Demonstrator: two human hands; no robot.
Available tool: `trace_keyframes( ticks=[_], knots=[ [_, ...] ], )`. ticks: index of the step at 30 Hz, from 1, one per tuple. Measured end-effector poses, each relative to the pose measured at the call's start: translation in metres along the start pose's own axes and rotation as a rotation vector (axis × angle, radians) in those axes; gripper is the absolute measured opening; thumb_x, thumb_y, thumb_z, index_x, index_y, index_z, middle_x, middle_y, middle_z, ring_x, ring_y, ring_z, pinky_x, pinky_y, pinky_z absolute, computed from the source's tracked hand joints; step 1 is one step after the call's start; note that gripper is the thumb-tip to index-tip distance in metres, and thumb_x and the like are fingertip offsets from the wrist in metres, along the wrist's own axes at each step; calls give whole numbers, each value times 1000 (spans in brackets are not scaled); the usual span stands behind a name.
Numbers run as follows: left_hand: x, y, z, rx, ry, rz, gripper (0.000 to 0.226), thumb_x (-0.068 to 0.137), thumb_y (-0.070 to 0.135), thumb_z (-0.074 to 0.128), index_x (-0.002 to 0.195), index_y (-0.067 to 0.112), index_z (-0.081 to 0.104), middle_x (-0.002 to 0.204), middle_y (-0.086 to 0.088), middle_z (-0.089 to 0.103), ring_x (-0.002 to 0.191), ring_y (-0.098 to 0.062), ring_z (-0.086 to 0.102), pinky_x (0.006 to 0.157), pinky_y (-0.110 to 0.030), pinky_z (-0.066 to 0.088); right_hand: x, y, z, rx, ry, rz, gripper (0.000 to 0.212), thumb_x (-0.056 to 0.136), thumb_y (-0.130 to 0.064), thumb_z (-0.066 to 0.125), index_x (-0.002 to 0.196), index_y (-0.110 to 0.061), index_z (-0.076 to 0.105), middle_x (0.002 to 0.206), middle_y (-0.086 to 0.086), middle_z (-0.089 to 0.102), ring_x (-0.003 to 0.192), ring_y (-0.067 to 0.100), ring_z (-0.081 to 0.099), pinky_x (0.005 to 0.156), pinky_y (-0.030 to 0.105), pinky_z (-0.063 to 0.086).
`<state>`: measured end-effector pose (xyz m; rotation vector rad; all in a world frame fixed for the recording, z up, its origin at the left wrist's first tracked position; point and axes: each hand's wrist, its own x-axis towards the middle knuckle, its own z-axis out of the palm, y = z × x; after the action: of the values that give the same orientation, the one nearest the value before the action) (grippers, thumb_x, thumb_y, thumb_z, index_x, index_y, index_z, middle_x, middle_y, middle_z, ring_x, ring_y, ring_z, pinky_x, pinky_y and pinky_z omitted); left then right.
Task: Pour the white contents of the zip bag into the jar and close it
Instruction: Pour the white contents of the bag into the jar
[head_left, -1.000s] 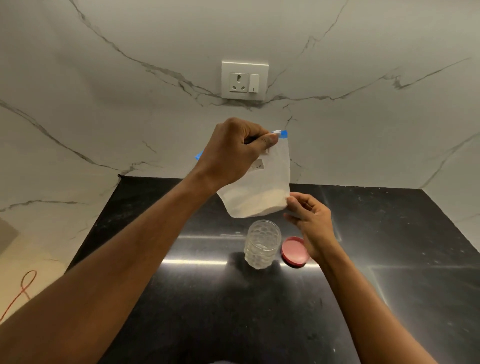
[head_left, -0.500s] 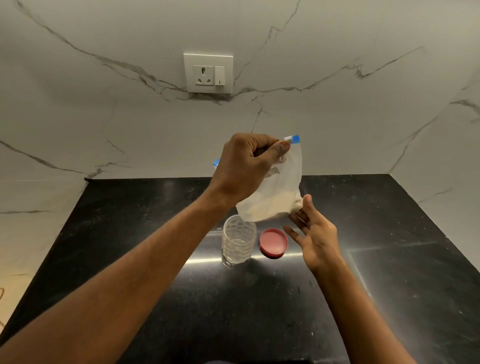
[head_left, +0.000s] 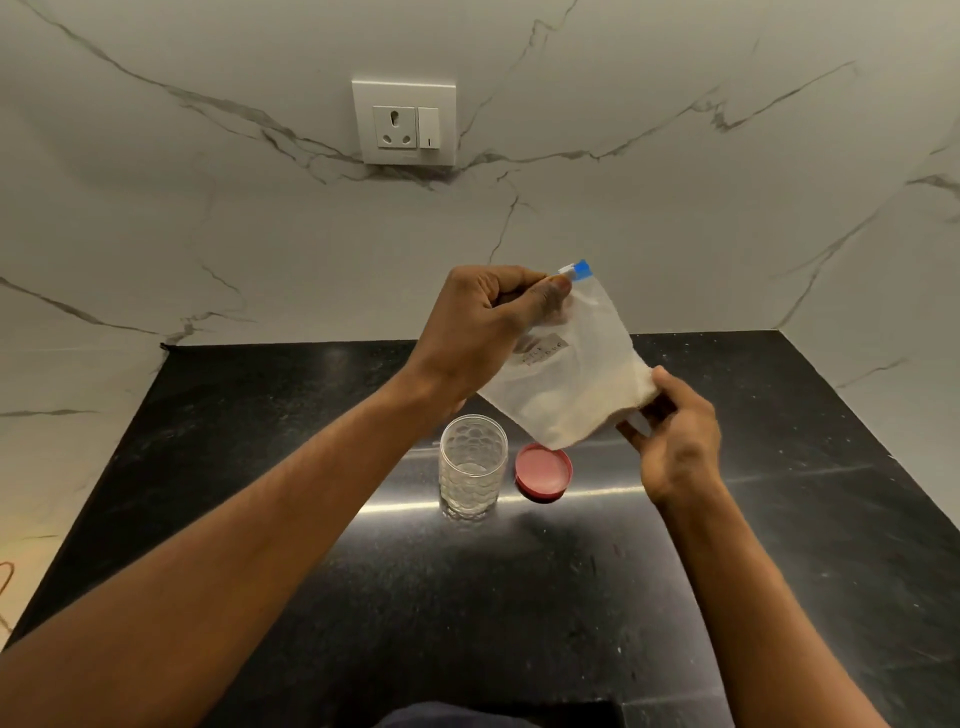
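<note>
A clear zip bag (head_left: 569, 379) with a blue zip strip and white powder in its lower part hangs tilted above the black counter. My left hand (head_left: 480, 332) pinches the bag's top edge at the zip. My right hand (head_left: 675, 441) grips the bag's lower right corner. Below the bag stands an open, dimpled clear jar (head_left: 472, 465), upright, holding little or nothing. The jar's red lid (head_left: 544, 472) lies flat on the counter just right of the jar, under the bag's bottom edge.
The black stone counter (head_left: 519, 597) runs back to a white marble wall (head_left: 208, 234) bearing a socket and switch plate (head_left: 404, 122). Marble side walls bound the counter left and right. A red cord (head_left: 5, 577) lies at the far left edge.
My right hand, open under the bag half a second ago, has closed on its lower right corner. The bag has tilted and swung right. The view has shifted; jar and lid stand where they were.
</note>
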<state>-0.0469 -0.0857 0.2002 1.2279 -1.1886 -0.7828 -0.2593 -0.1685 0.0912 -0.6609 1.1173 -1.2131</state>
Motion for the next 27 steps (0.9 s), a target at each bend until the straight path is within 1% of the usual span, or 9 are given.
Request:
trace_keyframes(
  ticks=[3,7,10,13,15,18,21,24,27],
  knots=[
    [-5,-10,-10,-72,-5,-77,21,103,23,68,103,5,81,102,-14,82,98,-24,81,80,-43,68,1,-11,0,-99,21,-161,18,100,-35,66,95,-19,72,97,2,76,95,21,73,76,41,64],
    [-14,-27,-15,-103,28,-145,22,106,22,62,101,7,77,107,-13,80,97,-19,80,70,-29,66,3,-20,3,-177,10,-327,23,104,-41,61,100,-19,66,96,-3,70,89,12,67,75,33,61],
    [-21,-43,-18,-128,59,-197,21,107,24,60,103,9,76,111,-13,80,102,-22,80,74,-38,68,3,-21,4,-209,-11,-404,23,103,-41,64,98,-19,67,91,-2,68,82,10,63,79,33,57],
    [-29,-60,-22,-124,84,-235,22,107,26,59,109,10,74,116,-12,80,107,-26,78,84,-48,67,1,-21,3,-202,-46,-468,22,99,-38,70,97,-16,68,88,-1,68,73,2,65,69,21,56],
    [-33,-69,-25,-112,104,-250,20,107,26,59,109,14,75,116,-10,80,107,-24,79,88,-51,66,-1,-18,2,-219,-56,-487,19,95,-36,75,95,-18,70,87,-2,70,73,3,66,69,21,56],
    [-36,-76,-27,-134,124,-262,16,106,25,60,105,20,75,112,-7,82,105,-23,79,88,-51,66,-4,-16,-1,-233,-68,-504,16,91,-27,81,98,-18,71,93,2,73,83,10,70,78,29,60],
    [-36,-78,-29,-134,134,-255,15,106,25,61,103,22,75,115,-8,80,109,-25,78,87,-50,66,-5,-17,-4,-220,-83,-501,27,87,-12,84,107,-17,66,99,8,71,94,20,71,89,36,62],
    [-37,-80,-29,-135,133,-254,14,105,25,61,103,23,75,116,-9,80,111,-26,77,87,-49,67,-5,-21,-6,-193,-115,-445,40,84,-4,85,112,-20,61,99,8,74,96,20,74,89,34,62],
    [-37,-83,-30,-149,142,-261,13,105,25,61,104,22,75,115,-7,80,109,-25,77,85,-45,67,-3,-24,-6,-191,-150,-396,40,84,-7,85,116,-18,64,95,1,74,90,14,75,83,27,61]
  ],
)
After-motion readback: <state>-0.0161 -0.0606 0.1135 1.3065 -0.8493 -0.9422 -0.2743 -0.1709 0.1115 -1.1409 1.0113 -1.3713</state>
